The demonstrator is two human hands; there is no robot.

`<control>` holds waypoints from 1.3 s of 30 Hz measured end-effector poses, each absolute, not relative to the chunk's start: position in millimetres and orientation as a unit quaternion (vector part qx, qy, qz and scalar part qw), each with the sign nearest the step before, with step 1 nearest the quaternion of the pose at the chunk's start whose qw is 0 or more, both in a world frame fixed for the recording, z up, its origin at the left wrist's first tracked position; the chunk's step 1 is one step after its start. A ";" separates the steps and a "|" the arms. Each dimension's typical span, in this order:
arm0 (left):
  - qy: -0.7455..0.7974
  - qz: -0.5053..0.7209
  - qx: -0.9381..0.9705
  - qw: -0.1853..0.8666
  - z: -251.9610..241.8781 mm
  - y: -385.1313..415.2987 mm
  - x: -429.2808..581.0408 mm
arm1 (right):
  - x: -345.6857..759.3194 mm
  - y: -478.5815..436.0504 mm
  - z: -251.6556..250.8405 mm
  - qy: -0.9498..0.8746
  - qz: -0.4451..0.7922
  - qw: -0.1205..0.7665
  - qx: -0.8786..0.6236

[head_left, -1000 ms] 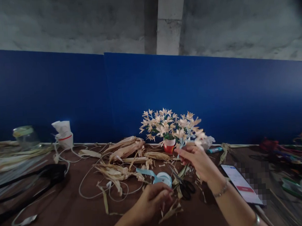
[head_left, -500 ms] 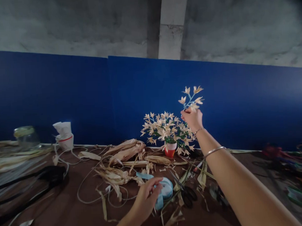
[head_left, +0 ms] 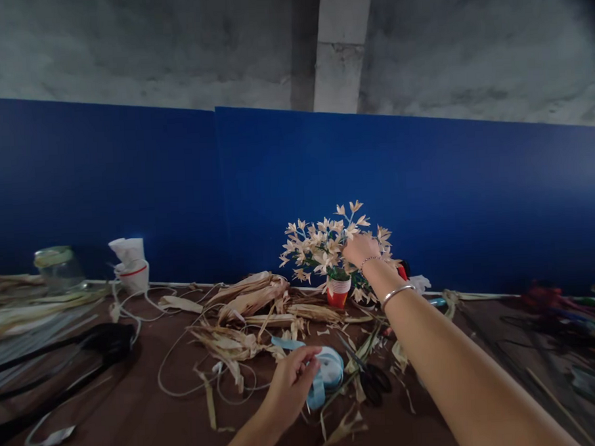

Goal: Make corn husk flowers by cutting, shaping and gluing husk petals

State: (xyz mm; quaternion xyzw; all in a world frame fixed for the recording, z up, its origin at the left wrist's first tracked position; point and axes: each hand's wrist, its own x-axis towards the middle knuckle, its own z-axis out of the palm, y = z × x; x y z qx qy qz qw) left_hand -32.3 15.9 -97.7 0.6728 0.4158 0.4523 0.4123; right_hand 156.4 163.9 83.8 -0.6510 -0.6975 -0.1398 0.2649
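Observation:
Beside a roll of pale blue ribbon (head_left: 332, 368), my left hand (head_left: 289, 384) hovers low with its fingers curled inward and the fingertips close together. Whatever they may pinch is hidden or too small to see. Black-handled scissors (head_left: 373, 381) lie just right of the roll. My right hand (head_left: 362, 248) is closed on the stem of a cream flower spray (head_left: 352, 214) with a blue-wrapped stalk. That hand is at the bunch of cream flowers (head_left: 312, 245) in a red and white cup (head_left: 338, 292), and its fingertips are partly hidden among the petals.
Dry corn husks (head_left: 254, 297) and scraps cover the middle of the brown table (head_left: 152, 413). A white cup with tissue (head_left: 132, 269), a glass jar (head_left: 57, 266) and a black tool (head_left: 105, 343) stand or lie left. Behind rises a blue panel (head_left: 256, 179).
My right hand has lowered and moved left, bringing the flower spray from above the bouquet down into it. My left hand stays beside the ribbon roll, nearly unmoved.

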 end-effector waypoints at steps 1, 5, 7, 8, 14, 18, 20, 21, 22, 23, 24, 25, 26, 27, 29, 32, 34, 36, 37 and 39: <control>0.417 0.450 0.674 0.412 -97.6 15.8 -32.5 | 155.0 161.9 85.6 -0.694 -0.137 0.248 -0.661; 0.419 0.441 0.681 0.408 -95.7 15.4 -33.3 | 154.6 149.4 100.8 -0.677 -0.116 0.193 -0.701; 0.421 0.438 0.684 0.404 -93.2 14.8 -33.3 | 160.0 141.1 111.0 -0.669 -0.110 0.178 -0.713; 0.422 0.436 0.685 0.403 -91.8 14.5 -33.1 | 163.7 136.7 116.0 -0.662 -0.109 0.175 -0.720; 0.422 0.439 0.687 0.396 -89.3 13.8 -32.8 | 181.0 119.4 126.5 -0.588 -0.050 0.321 -0.741; 0.420 0.452 0.677 0.401 -95.3 16.0 -33.0 | 181.8 120.1 113.1 -0.594 -0.055 0.429 -0.678; 0.424 0.454 0.673 0.401 -98.4 17.7 -33.1 | 180.7 120.1 106.3 -0.621 -0.111 0.450 -0.632; 0.425 0.454 0.672 0.401 -99.6 18.4 -33.1 | 180.0 119.4 104.1 -0.638 -0.152 0.448 -0.607; 0.424 0.456 0.671 0.402 -100.5 19.0 -33.2 | 179.2 118.2 102.6 -0.657 -0.196 0.436 -0.583; 0.422 0.458 0.670 0.404 -101.1 19.4 -33.3 | 178.4 116.9 102.0 -0.675 -0.240 0.415 -0.561; 0.418 0.459 0.670 0.407 -101.3 19.6 -33.4 | 177.8 115.5 101.9 -0.692 -0.278 0.388 -0.541; 0.416 0.459 0.670 0.409 -101.2 19.6 -33.5 | 177.5 114.3 102.3 -0.707 -0.310 0.359 -0.524; 0.414 0.459 0.670 0.410 -101.0 19.5 -33.6 | 177.5 113.6 102.8 -0.719 -0.335 0.332 -0.511; 0.412 0.458 0.672 0.411 -100.7 19.3 -33.7 | 177.9 113.4 103.1 -0.726 -0.352 0.310 -0.503; 0.410 0.457 0.675 0.409 -100.2 18.9 -33.9 | 179.7 114.4 102.7 -0.733 -0.366 0.282 -0.499; 0.408 0.457 0.676 0.409 -100.8 18.9 -34.0 | 183.0 118.0 99.3 -0.739 -0.359 0.267 -0.504; 0.411 0.458 0.674 0.410 -101.9 19.2 -34.1 | 184.7 120.3 97.1 -0.745 -0.352 0.259 -0.504; 0.415 0.454 0.674 0.409 -102.6 19.6 -34.2 | 186.1 121.6 97.6 -0.750 -0.352 0.242 -0.505; 0.418 0.454 0.675 0.406 -102.7 19.7 -34.4 | 187.0 121.8 99.5 -0.752 -0.354 0.233 -0.505; 0.420 0.452 0.678 0.399 -101.9 19.7 -34.6 | 189.2 121.0 106.8 -0.757 -0.359 0.218 -0.500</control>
